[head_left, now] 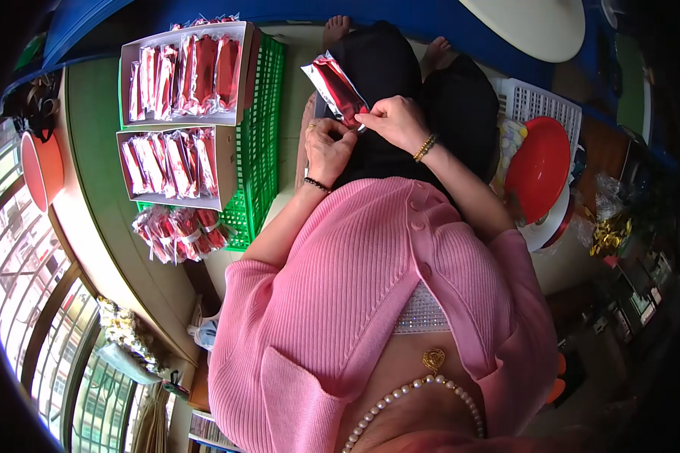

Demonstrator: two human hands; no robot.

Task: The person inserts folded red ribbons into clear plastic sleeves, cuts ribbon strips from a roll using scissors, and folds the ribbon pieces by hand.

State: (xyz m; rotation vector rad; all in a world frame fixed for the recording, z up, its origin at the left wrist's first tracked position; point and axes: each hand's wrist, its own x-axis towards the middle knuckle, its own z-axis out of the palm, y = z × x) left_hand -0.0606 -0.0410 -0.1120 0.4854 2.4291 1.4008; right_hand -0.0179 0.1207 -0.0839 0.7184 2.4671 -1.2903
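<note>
A clear plastic packet with a shiny red item inside [337,87] lies slantwise above my dark-trousered lap. My right hand [397,121], with a gold bracelet at the wrist, pinches its lower right end between thumb and fingers. Close beside it, my left hand [329,153] is closed at the packet's lower edge, fingertips and thumb together. A ring and a dark beaded bracelet are on this left side. The exact bit of plastic between the left fingertips is hidden.
On my left, two open boxes, the upper box [243,72] and lower box [225,170], hold several similar red packets and rest on a green crate [261,143]. Bundled packets [177,232] lie below. At right are a red basin [538,170] and a white basket [551,102].
</note>
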